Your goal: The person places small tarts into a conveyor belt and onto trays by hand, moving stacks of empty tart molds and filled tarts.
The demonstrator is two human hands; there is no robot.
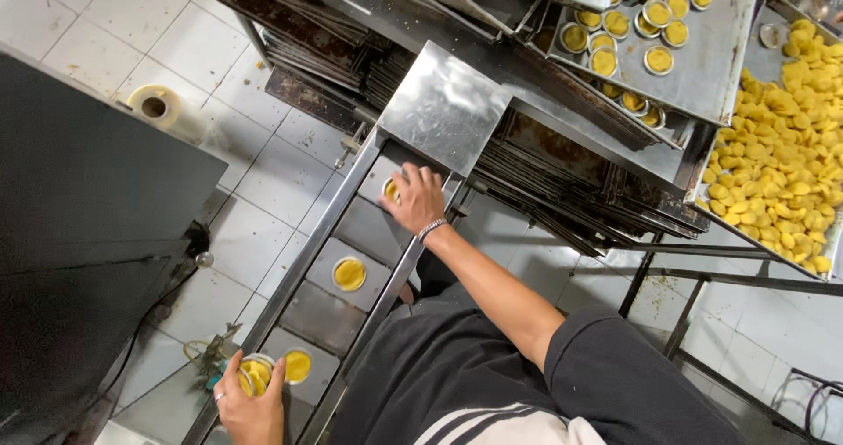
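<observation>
Tart tins w/ yellow dough: right hand presses one onto conveyor plate, left hand grips small stack near belt end; light, thin, dough soft, so hold by rims.

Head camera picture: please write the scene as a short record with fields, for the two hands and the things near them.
Setting: metal conveyor track with plates, above a white tiled floor
Right hand: right hand rests on a small tin of yellow dough on the track
Left hand: left hand holds a stack of filled tins
On the track: two more filled tins, one in the middle, one near the left hand
Nearby: tray of filled tins; tray of yellow dough pieces; roll of film
</observation>
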